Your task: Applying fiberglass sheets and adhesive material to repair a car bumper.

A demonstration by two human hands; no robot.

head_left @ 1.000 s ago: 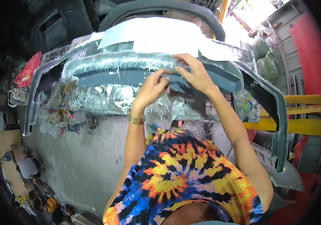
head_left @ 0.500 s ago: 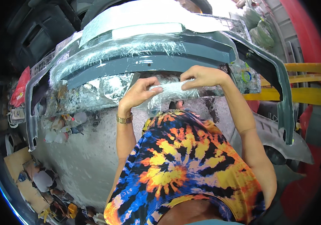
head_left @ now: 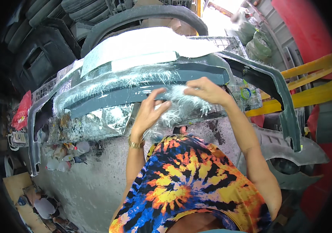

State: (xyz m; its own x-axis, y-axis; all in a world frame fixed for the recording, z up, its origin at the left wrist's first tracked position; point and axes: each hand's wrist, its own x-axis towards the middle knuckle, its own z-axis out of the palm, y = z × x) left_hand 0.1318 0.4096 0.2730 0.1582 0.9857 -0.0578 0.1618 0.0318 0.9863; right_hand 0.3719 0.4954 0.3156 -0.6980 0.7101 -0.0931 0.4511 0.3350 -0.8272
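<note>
My right hand pinches a loose, frayed piece of white fibreglass mat between thumb and fingers. Stray strands hang from it towards the table edge. Just left of that, my left hand is open, thumb and forefinger apart, with loose strands close to its thumb. Beyond both hands lies a long grey moulded part, shaped like a car bumper. Frayed fibreglass covers part of its inner curve. A larger white fibreglass sheet drapes over its far side.
The grey part rests on a littered worktable. Yellow bars stand at the right, above a grey fender-like panel. Plastic bottles are on the floor at left. Black moulded parts fill the back left; a green bag is back right.
My left hand has come away from the fibreglass, its fingers now spread. The piece has become looser and more frayed in my right hand. The view has shifted, showing more of the background.
</note>
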